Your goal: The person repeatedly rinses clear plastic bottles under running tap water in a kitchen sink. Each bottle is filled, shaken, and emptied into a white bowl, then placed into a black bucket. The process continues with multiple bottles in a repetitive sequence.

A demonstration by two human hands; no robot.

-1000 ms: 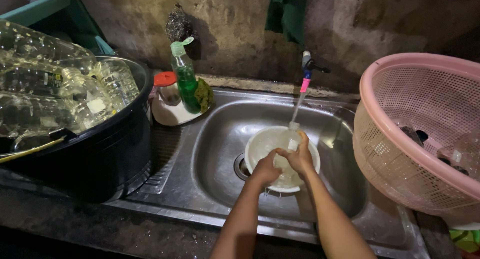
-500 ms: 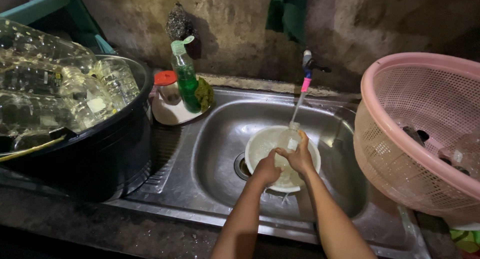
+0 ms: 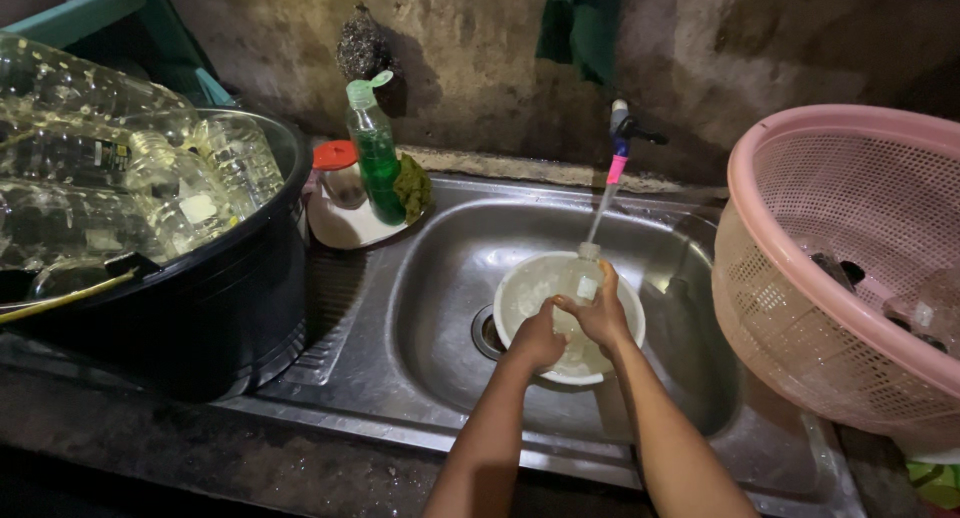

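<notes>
Far left: black tub (image 3: 215, 308) packed with empty clear plastic bottles (image 3: 110, 178), sitting on the dark counter beside the sink. Next, on the drainboard corner: white dish (image 3: 345, 228) with a red-lidded jar (image 3: 338, 170), green soap bottle (image 3: 376, 156) and a green scrub pad (image 3: 412, 186). Steel sink (image 3: 440, 278) centre; white bowl (image 3: 530, 288) sits in it, just right of the drain. Both hands over the bowl: left hand (image 3: 537, 340) curled closed, low against the small clear bottle (image 3: 580, 283), exact grip hidden behind the knuckles. Right hand (image 3: 603, 313) wraps its fingers round that bottle, holding it upright above the bowl. Bottle mouth sits directly under the tap (image 3: 622, 128); thin stream runs from the pink nozzle into it. Green cloth (image 3: 580, 18) hangs on the wall above. Far right: pink mesh basket (image 3: 800, 278), tilted, with a few clear bottles inside.
</notes>
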